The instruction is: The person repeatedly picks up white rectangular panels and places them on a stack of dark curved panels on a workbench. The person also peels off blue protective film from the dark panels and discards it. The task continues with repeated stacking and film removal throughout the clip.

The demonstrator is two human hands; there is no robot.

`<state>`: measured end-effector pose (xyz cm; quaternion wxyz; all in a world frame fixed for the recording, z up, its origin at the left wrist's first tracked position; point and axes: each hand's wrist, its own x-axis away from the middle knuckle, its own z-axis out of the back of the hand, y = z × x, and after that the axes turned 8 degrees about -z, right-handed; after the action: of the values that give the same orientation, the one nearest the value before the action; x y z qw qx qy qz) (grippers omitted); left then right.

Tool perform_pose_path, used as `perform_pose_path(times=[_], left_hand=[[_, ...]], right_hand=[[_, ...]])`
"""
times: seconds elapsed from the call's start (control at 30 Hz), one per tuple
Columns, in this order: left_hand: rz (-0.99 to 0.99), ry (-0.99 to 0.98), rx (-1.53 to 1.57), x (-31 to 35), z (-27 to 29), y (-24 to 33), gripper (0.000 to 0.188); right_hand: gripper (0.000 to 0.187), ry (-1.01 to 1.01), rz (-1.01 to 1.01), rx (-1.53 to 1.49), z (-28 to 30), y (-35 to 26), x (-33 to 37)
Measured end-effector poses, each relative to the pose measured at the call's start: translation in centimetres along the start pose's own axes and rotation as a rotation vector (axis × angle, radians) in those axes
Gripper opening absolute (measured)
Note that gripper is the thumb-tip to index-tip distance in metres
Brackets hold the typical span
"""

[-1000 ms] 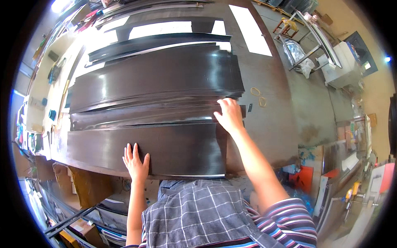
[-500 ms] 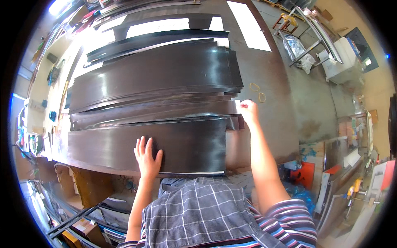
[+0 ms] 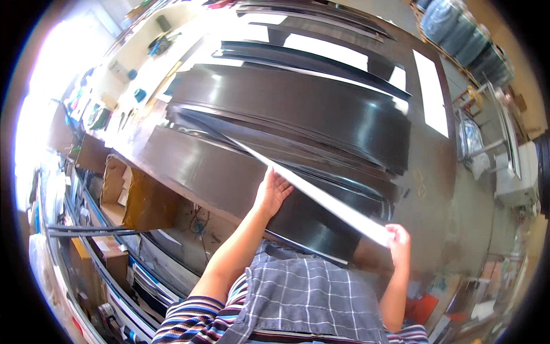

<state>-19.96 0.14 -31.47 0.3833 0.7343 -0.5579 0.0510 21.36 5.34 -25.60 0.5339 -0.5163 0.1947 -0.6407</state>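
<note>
A long narrow strip (image 3: 329, 206), dark on one side with its white side showing, slants from the stacks at the left down toward me. My right hand (image 3: 400, 243) is closed on its near right end and holds that end raised. Below the strip's middle, my left hand (image 3: 272, 192) has its fingers spread, with the fingertips at the strip's lower edge. Under both lies a wide dark sheet (image 3: 183, 160) along the table's near edge. Behind the strip rests a stack of wide dark sheets (image 3: 298, 106), with narrower dark strips (image 3: 366, 189) in front of it.
More dark strips (image 3: 321, 63) lie farther back on the brown table (image 3: 432, 157). Two yellowish rubber bands (image 3: 420, 182) sit at its right. An open cardboard box (image 3: 146, 198) stands below the left edge. A metal frame (image 3: 501, 132) is at the far right.
My right hand has lifted the strip's end off the stack and brought it toward me, turning its white side up. My left hand has left the near sheet for the strip. The view has swung.
</note>
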Motion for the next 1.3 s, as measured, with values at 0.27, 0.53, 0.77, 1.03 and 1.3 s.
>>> perform_pose_path(times=[0.27, 0.53, 0.77, 1.03, 1.3], left_hand=[[-0.306, 0.015, 0.465, -2.5, 6.3, 8.8, 0.04], [-0.402, 0.038, 0.051, 0.5, 8.4, 19.9, 0.039], [-0.457, 0.236, -0.32, 0.7, 14.7, 26.8, 0.03], [-0.732, 0.263, -1.916, 2.5, 21.6, 27.1, 0.065], [-0.781, 0.27, -1.822, 2.1, 21.8, 26.5, 0.075]], right_hand=[[0.055, 0.375, -0.366, 0.974, 5.2, 9.1, 1.9], [0.068, -0.106, 0.186, 0.296, -18.6, -10.6, -0.6], [0.023, -0.685, 0.11, 0.334, -38.0, -15.3, -4.5], [0.01, -0.512, 0.107, 0.44, -40.1, -15.3, -6.2], [0.009, -0.554, 0.135, 0.394, -43.3, -16.7, -4.2]])
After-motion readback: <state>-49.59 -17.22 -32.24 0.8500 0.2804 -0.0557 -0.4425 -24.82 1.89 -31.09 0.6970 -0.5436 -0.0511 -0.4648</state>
